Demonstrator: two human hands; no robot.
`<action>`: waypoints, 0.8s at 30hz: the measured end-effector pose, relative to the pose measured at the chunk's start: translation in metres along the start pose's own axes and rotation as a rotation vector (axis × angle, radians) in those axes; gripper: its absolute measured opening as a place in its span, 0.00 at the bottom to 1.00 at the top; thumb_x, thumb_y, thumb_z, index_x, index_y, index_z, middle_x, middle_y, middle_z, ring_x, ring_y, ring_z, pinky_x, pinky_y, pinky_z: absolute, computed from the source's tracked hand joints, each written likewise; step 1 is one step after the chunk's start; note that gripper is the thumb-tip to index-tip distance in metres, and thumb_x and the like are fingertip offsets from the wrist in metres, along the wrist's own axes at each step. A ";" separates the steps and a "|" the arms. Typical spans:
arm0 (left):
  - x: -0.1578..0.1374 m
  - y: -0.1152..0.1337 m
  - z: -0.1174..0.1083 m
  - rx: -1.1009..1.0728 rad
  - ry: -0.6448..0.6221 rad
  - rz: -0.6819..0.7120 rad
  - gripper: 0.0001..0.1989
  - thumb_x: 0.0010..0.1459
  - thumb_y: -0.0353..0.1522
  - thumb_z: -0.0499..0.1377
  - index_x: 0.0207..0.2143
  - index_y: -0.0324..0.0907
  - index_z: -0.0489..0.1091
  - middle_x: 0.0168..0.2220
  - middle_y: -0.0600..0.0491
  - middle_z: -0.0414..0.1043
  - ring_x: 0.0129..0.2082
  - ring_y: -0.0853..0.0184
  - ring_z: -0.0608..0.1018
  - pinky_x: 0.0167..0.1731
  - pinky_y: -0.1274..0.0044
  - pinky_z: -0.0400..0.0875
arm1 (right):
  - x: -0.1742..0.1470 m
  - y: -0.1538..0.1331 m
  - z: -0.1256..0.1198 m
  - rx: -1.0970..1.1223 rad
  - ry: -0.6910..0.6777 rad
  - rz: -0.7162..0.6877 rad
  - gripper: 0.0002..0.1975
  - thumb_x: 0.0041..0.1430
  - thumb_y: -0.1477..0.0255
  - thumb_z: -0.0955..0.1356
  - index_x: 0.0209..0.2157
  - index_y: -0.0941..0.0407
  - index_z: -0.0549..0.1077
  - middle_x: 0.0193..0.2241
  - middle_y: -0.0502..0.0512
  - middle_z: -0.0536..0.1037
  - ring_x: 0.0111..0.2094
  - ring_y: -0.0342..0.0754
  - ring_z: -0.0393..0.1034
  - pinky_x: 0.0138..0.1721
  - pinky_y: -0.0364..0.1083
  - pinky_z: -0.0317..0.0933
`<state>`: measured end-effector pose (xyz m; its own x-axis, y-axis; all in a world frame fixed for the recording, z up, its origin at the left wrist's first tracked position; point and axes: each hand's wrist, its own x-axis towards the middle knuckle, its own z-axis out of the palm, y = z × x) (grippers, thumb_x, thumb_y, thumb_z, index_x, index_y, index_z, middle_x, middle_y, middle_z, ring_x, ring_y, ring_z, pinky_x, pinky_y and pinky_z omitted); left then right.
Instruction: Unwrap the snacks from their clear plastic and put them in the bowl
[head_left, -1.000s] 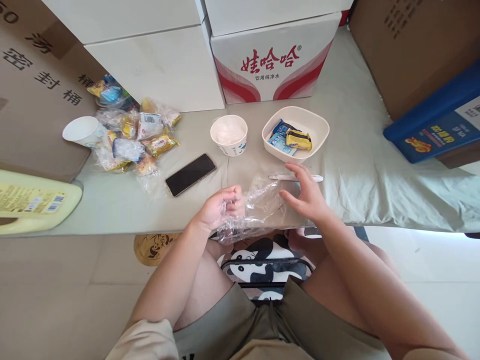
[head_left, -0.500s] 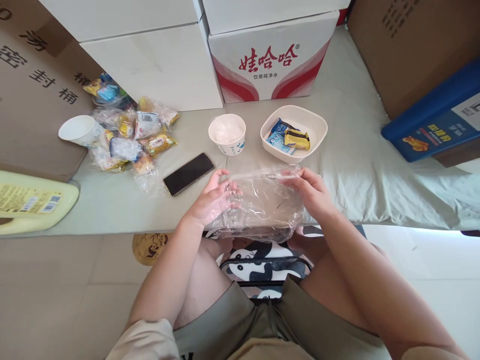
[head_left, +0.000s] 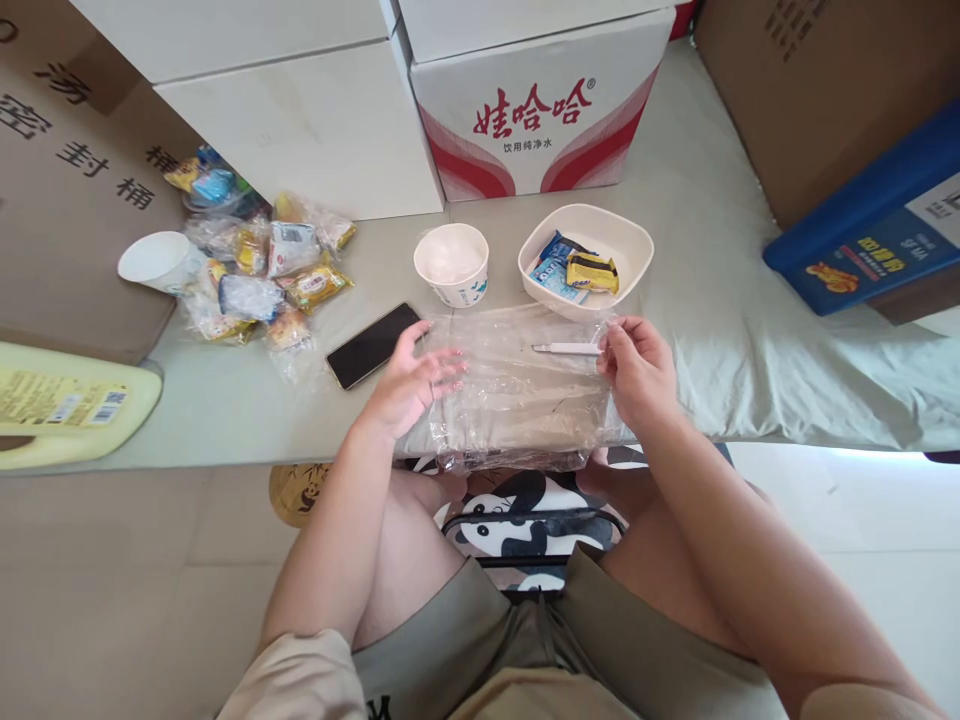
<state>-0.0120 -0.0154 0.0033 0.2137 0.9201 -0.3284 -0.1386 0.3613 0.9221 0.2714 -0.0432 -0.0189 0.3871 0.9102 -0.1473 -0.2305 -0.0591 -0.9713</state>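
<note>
A clear, crinkled plastic bag [head_left: 517,385] lies spread over the front edge of the covered surface, its lower part hanging past the edge. My left hand [head_left: 416,380] is at its left side, fingers spread apart, with the fingertips touching or just inside the film. At the bag's right side my right hand [head_left: 641,365] is closed, pinching a slim white pen-like tool [head_left: 574,349] with a narrow dark tip pointing left over the bag. Whether it is a pen or a small knife I cannot tell. The right fingers may also touch the film.
Behind the bag are a paper cup [head_left: 451,265] with clear plastic inside and a white bowl [head_left: 634,260] with several snack packets. A phone [head_left: 373,345] lies left, near a pile of wrapped snacks [head_left: 292,270]. Boxes [head_left: 540,130] stand behind; a yellow jug [head_left: 82,405] sits at far left.
My hands have moved apart and the bag now lies flatter and wider. The white tool, mostly hidden before, shows clearly in my right hand.
</note>
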 end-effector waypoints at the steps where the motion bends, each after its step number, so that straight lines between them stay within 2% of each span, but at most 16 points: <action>1: -0.002 0.000 0.002 0.049 -0.057 -0.050 0.43 0.43 0.39 0.74 0.60 0.51 0.57 0.38 0.52 0.78 0.32 0.65 0.82 0.30 0.77 0.75 | 0.001 0.001 -0.001 -0.001 0.021 0.010 0.12 0.54 0.61 0.71 0.35 0.52 0.67 0.26 0.44 0.72 0.19 0.36 0.62 0.17 0.38 0.50; 3: -0.004 -0.002 0.004 0.116 -0.056 -0.072 0.49 0.44 0.37 0.73 0.64 0.52 0.52 0.33 0.56 0.77 0.25 0.69 0.80 0.24 0.81 0.71 | 0.002 0.002 -0.003 -0.016 0.012 0.021 0.13 0.55 0.63 0.70 0.41 0.50 0.68 0.31 0.46 0.76 0.24 0.39 0.70 0.22 0.39 0.59; 6: -0.001 -0.003 0.007 0.067 0.130 0.071 0.45 0.47 0.34 0.70 0.64 0.54 0.51 0.29 0.59 0.75 0.20 0.73 0.76 0.22 0.83 0.67 | -0.001 0.002 -0.008 -0.147 -0.128 0.018 0.25 0.56 0.63 0.70 0.54 0.48 0.65 0.34 0.49 0.79 0.30 0.45 0.75 0.31 0.45 0.69; 9: 0.006 -0.003 0.008 0.021 0.337 0.233 0.37 0.51 0.34 0.67 0.60 0.57 0.54 0.28 0.61 0.75 0.20 0.75 0.75 0.23 0.83 0.68 | -0.007 0.001 -0.009 -0.282 -0.224 -0.007 0.26 0.59 0.63 0.69 0.58 0.49 0.64 0.28 0.48 0.79 0.25 0.46 0.73 0.31 0.48 0.69; 12: 0.010 -0.003 0.009 0.026 0.449 0.304 0.25 0.54 0.36 0.65 0.52 0.56 0.59 0.27 0.62 0.74 0.20 0.75 0.74 0.24 0.83 0.68 | -0.011 0.000 -0.008 -0.254 -0.246 -0.055 0.25 0.60 0.63 0.68 0.58 0.48 0.63 0.28 0.47 0.78 0.25 0.46 0.74 0.32 0.49 0.70; 14: 0.010 -0.004 0.009 0.035 0.457 0.294 0.22 0.56 0.37 0.64 0.49 0.54 0.58 0.27 0.62 0.74 0.20 0.75 0.74 0.25 0.82 0.68 | -0.012 0.000 -0.006 -0.231 -0.303 -0.074 0.25 0.59 0.63 0.70 0.57 0.47 0.62 0.29 0.47 0.79 0.28 0.46 0.76 0.35 0.49 0.71; 16: 0.009 -0.004 0.009 0.045 0.461 0.296 0.22 0.57 0.39 0.64 0.50 0.53 0.57 0.26 0.62 0.74 0.19 0.75 0.74 0.23 0.82 0.66 | -0.012 0.000 -0.005 -0.234 -0.352 -0.088 0.19 0.57 0.64 0.71 0.49 0.48 0.66 0.30 0.47 0.79 0.29 0.46 0.76 0.36 0.48 0.71; 18: 0.008 -0.003 0.009 0.057 0.469 0.317 0.23 0.57 0.39 0.64 0.50 0.53 0.56 0.26 0.62 0.74 0.17 0.74 0.73 0.21 0.82 0.64 | -0.012 -0.001 -0.004 -0.246 -0.335 -0.103 0.09 0.58 0.65 0.70 0.39 0.51 0.68 0.29 0.47 0.78 0.27 0.43 0.74 0.34 0.47 0.70; 20: 0.008 -0.004 0.008 0.071 0.470 0.343 0.22 0.56 0.40 0.64 0.48 0.52 0.57 0.26 0.62 0.75 0.17 0.74 0.73 0.20 0.83 0.63 | -0.011 -0.001 -0.004 -0.246 -0.285 -0.107 0.05 0.58 0.66 0.68 0.34 0.52 0.69 0.29 0.48 0.78 0.24 0.42 0.72 0.32 0.45 0.69; 22: 0.008 -0.005 0.004 0.092 0.433 0.364 0.18 0.56 0.41 0.64 0.44 0.50 0.61 0.27 0.60 0.75 0.18 0.74 0.73 0.20 0.83 0.64 | -0.009 -0.001 -0.005 -0.244 -0.260 -0.108 0.05 0.57 0.67 0.67 0.36 0.53 0.72 0.29 0.48 0.77 0.24 0.41 0.71 0.31 0.45 0.68; 24: 0.009 -0.007 -0.001 0.133 0.347 0.387 0.16 0.54 0.42 0.65 0.40 0.47 0.65 0.30 0.56 0.76 0.22 0.73 0.76 0.23 0.81 0.68 | -0.007 -0.001 -0.008 -0.267 -0.254 -0.122 0.12 0.56 0.68 0.68 0.42 0.53 0.74 0.31 0.50 0.78 0.26 0.43 0.72 0.32 0.46 0.68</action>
<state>-0.0098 -0.0095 -0.0068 -0.1647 0.9863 0.0134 -0.0156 -0.0162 0.9997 0.2761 -0.0526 -0.0188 0.1559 0.9877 -0.0094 0.0567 -0.0185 -0.9982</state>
